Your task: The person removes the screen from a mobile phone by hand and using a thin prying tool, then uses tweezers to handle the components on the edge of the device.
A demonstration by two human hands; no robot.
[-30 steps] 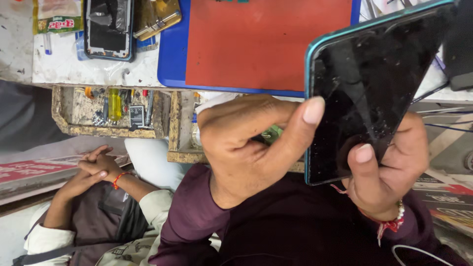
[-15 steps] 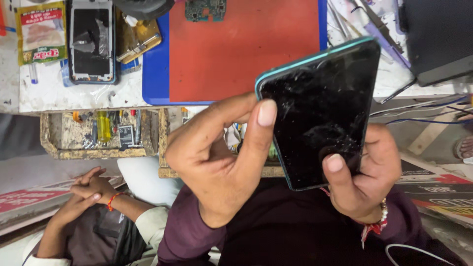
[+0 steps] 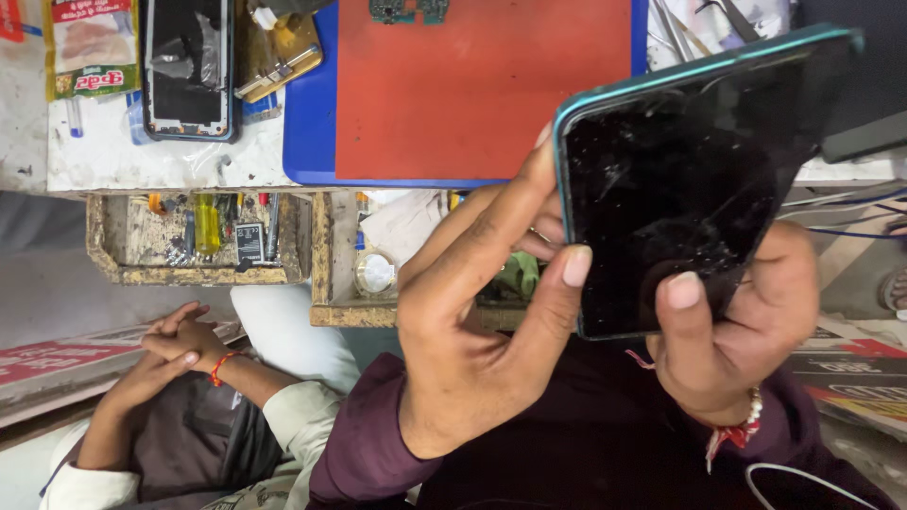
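A phone [image 3: 680,179] with a teal frame and a cracked black screen is held up in front of me with both hands. My left hand [image 3: 472,331] pinches its left edge, with the thumb on the lower left corner and the fingers behind the edge. My right hand [image 3: 746,340] cups the phone's lower end from behind, its thumb lying on the glass. A bead and thread band circles the right wrist.
A red mat [image 3: 472,94] on a blue mat [image 3: 307,123] covers the bench, with a small circuit board [image 3: 406,9] at its far edge. An opened phone [image 3: 186,66] and a packet [image 3: 92,47] lie at left. A wooden tool tray [image 3: 189,236] sits below. Another person's clasped hands [image 3: 179,340] rest nearby.
The phone has come closer and fills more of the view. My left thumb has slid from the upper left edge down to the lower left corner.
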